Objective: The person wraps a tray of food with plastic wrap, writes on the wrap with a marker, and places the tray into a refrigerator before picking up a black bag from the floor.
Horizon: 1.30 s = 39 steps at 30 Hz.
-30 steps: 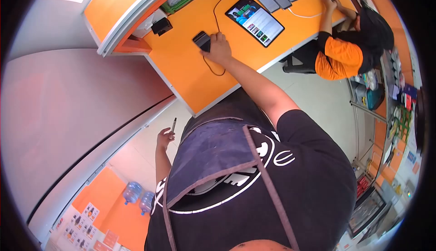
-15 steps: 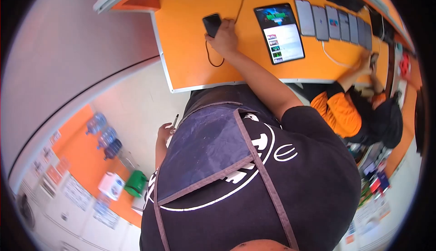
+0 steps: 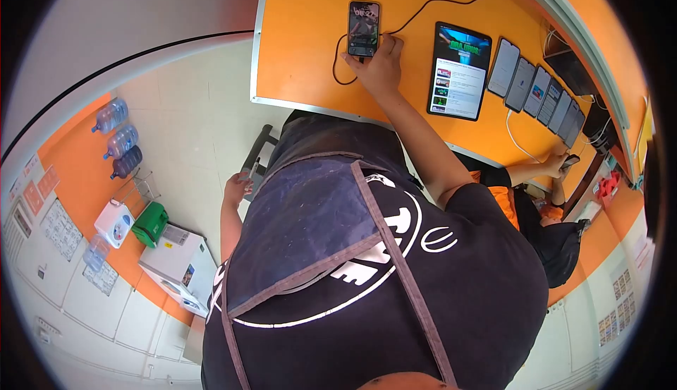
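Observation:
My right hand (image 3: 381,65) reaches out over the orange counter (image 3: 303,51) and rests its fingers on the lower end of a smartphone (image 3: 364,27) whose screen is lit. A black cable (image 3: 430,8) runs from the phone across the counter. My left hand (image 3: 236,189) hangs at my side by the apron and holds a thin pen-like tool (image 3: 251,172). A tablet (image 3: 460,70) with a lit screen lies just right of the phone.
A row of several phones (image 3: 539,90) lies right of the tablet. A seated person in an orange and black top (image 3: 546,231) reaches a hand to the counter's far right. Water bottles (image 3: 116,136), a green bin and a white machine (image 3: 176,266) stand at left.
The view has swung, so the counter now sits higher and to the right. The phone's screen went from dark to lit, and my right hand stayed on its lower end.

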### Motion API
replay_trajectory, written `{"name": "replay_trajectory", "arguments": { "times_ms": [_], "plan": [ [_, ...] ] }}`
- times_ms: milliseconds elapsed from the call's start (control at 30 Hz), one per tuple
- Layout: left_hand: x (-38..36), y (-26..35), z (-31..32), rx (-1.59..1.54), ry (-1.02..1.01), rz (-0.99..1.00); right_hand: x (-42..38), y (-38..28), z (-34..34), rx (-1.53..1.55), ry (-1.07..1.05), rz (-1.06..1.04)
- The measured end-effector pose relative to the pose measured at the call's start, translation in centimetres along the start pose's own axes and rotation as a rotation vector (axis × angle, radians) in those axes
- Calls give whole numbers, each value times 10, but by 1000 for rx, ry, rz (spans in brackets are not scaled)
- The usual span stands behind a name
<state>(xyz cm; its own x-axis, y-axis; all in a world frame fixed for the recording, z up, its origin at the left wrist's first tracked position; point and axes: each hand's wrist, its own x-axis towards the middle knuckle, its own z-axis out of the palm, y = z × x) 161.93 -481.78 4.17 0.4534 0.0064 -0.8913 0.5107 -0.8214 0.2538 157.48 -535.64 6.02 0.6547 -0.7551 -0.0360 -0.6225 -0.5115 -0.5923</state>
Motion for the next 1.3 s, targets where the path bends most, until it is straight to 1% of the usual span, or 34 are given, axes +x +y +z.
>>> {"name": "replay_trajectory", "arguments": {
  "times_ms": [200, 300, 367, 433, 567, 733, 1300],
  "plan": [
    [-5, -22, -2, -62, 21, 26, -1, -4, 2, -32, 5, 19],
    [3, -37, 1, -100, 8, 17, -3, 1, 8, -2, 62, -8],
    [1, -34, 1, -128, -6, -1, -5, 1, 9, -12, 71, -32],
    [2, -32, 2, -33, 4, 21, -6, 0, 10, -10, 66, -26],
    [4, -25, 1, -79, -3, 22, -6, 0, 11, -18, 67, -26],
    [6, -15, -6, 8, 1, 53, -4, -1, 10, -29, 64, -13],
    [11, -6, -11, -62, 5, 65, -2, 1, 10, 1, 56, 4]
  ]
}}
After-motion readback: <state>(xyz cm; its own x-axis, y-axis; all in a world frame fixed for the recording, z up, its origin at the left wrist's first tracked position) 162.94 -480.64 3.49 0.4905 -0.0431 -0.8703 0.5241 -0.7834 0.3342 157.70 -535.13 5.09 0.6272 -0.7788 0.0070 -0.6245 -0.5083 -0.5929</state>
